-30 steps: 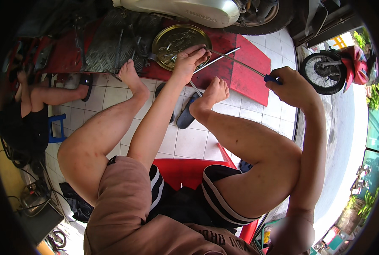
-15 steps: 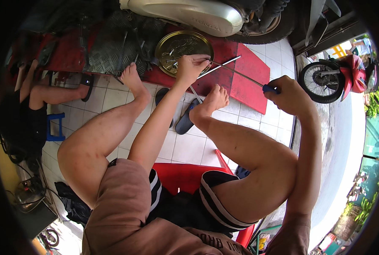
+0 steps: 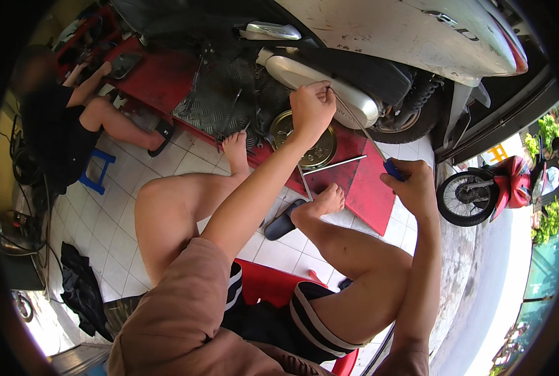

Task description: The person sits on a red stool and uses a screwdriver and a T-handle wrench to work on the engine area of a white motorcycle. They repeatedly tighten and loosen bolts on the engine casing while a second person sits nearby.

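Note:
A long screwdriver slants between my two hands. Its blue handle is in the closed fist of my right hand, above the right end of the red platform. My left hand pinches at the shaft's far tip, in front of the scooter's silver engine cover. Whether a small piece sits between those fingertips I cannot tell. Below my left hand, partly hidden by it, lies a round brass-coloured tray with small metal parts. A silver T-shaped bar tool rests beside the tray, by my right foot.
The silver scooter stands along the red platform, which has a patterned metal plate with tools. A person in black sits at the left near a blue stool. A red motorbike stands outside at right.
My view has swung, showing more of the scooter. My left hand has risen from the tray's edge toward the engine cover, and the screwdriver slants more steeply. Both hands keep their grips.

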Motion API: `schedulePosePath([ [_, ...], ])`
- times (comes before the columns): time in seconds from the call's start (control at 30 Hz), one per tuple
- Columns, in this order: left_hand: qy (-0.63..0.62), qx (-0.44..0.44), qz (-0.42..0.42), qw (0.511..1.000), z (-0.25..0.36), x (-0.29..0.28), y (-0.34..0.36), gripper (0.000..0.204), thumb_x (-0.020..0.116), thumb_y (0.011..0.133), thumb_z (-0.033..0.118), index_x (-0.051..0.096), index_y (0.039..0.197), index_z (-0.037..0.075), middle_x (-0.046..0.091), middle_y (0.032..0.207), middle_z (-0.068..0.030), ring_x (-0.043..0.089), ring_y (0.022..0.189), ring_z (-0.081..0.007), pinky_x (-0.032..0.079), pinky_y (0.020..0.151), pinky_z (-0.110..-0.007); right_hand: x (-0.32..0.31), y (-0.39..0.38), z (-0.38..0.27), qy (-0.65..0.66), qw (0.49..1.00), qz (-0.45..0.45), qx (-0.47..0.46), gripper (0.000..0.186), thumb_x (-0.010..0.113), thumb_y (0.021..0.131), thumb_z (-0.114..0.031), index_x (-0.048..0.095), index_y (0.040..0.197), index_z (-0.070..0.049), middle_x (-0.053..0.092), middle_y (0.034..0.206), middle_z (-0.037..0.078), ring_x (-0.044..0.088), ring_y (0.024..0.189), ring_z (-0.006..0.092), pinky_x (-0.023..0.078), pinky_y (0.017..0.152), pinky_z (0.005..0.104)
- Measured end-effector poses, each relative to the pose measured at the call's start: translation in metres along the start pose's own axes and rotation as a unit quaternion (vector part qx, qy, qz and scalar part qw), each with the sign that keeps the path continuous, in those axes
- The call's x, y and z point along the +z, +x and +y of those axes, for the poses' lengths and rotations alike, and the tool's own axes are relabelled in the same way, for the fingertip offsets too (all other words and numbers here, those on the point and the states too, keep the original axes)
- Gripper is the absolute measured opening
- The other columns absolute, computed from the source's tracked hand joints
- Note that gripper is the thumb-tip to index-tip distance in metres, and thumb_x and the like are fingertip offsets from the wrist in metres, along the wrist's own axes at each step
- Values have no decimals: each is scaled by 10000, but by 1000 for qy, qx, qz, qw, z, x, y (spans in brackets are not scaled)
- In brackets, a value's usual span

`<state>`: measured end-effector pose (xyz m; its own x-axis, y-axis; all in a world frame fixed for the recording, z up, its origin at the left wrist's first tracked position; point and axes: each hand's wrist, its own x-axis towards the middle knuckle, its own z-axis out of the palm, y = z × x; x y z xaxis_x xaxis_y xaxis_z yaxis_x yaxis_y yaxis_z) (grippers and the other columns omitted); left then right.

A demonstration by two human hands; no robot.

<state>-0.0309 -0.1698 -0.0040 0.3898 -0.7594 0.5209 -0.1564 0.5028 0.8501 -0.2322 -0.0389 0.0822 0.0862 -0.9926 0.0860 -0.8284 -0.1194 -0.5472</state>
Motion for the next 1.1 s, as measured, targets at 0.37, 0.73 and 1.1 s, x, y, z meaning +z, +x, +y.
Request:
schedulePosePath([
  [0.37, 135, 177, -116, 968, 93, -15, 37, 269, 585, 744, 72, 666, 965, -57, 651, 818, -239, 644, 793, -360, 512, 756, -402, 19, -19, -78, 33, 992, -119, 5, 201, 737, 635, -78, 664, 739, 78, 637, 613, 99, 582, 535, 108, 477, 503, 259],
  [0.73, 128, -94, -60, 986, 22, -62, 35, 227, 581, 753, 109, 703, 928, 32, 670, 882, -206, 647, 869, -348, 518, 801, -393, 34, -20, -94, 51, 995, -91, -2, 230, 734, 698, -126, 681, 802, 72, 630, 652, 61, 536, 582, 87, 435, 542, 253],
  [1.1, -97, -337, -140, 926, 0, -40, 43, 630, 533, 741, 51, 424, 1357, 125, 681, 693, -111, 659, 545, -182, 536, 471, -273, 82, 9, -89, 41, 999, -21, 11, 268, 734, 750, -157, 686, 884, 70, 657, 684, 65, 576, 610, 87, 446, 578, 234],
])
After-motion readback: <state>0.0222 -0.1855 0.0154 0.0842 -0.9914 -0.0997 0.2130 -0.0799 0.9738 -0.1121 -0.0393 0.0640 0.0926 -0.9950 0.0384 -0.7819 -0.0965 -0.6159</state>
